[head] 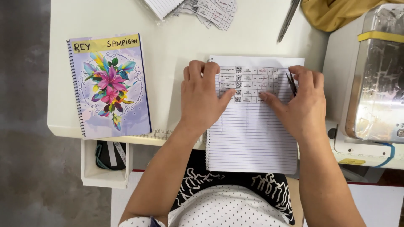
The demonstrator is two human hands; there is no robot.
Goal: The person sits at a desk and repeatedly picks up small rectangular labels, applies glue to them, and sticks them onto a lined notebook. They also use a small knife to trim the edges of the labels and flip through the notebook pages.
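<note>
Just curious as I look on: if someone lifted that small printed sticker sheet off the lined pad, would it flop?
Probably floppy: the sticker sheet looks paper-thin and lies flat under both hands. Likely very light, so it may slide on the lined pad. It could crease or tear easily.

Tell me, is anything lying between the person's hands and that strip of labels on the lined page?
Nothing visible. The left hand and right hand both rest directly on the label strip, which lies flat on the lined page. The right hand also holds dark tweezers.
</note>
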